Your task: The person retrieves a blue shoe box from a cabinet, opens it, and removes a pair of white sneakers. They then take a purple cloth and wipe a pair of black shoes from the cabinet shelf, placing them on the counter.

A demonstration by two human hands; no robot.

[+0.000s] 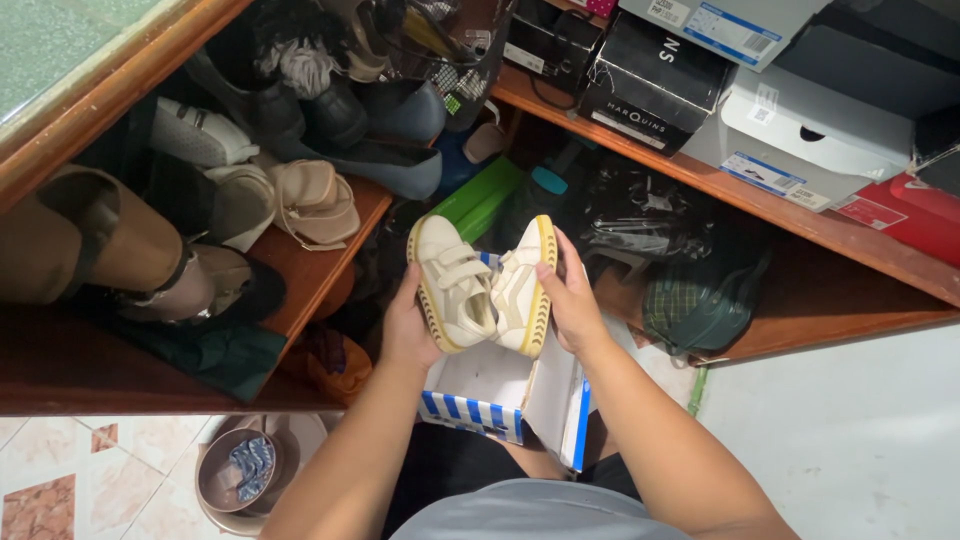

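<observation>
I hold a pair of small cream strap shoes with yellow-edged soles, pressed together side by side. My left hand [410, 325] grips the left shoe [450, 280] from below. My right hand [570, 300] wraps the right shoe [522, 285], thumb on its sole edge. Both shoes hover just above an open shoe box [480, 405] with blue and white stripes on its side, which rests on my lap. The box interior looks white and bare where it shows.
A wooden shelf [330, 260] at left carries several sandals and dark shoes. A higher wooden shelf [760, 205] at right bears stacked shoe boxes; under it lie a green plaid bag [695, 305] and black plastic. A round basket [240, 470] stands on the tiled floor.
</observation>
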